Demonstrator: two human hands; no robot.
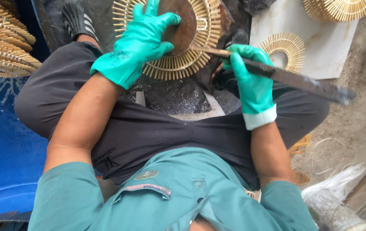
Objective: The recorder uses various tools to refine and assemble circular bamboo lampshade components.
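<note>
To the person's left lies a broad blue plastic sheet (3,149), and on their right a pale square stone slab (320,47) rests on the dusty ground. The person sits low in dark trousers (149,128) and a teal shirt (183,192), knees spread wide. Between the knees, on a blackened work block (174,96), lies the round sunburst disc of thin bamboo sticks (204,34), its centre covered by a brown round wooden plate (185,23).

The left hand (142,40), in a green rubber glove, lies flat on that plate, fingers spread and pressing down. The right hand (251,79), gloved the same way, has its fingers curled tight around a long dark metal blade (294,79); the blade's near end touches the disc's right side, while the far end points away past the right knee.

More bamboo discs sit about: a stack at the left edge (3,42), a small ring on the slab (283,49), another at the top right (341,8). A crumpled clear plastic bag (337,188) lies near the right elbow.
</note>
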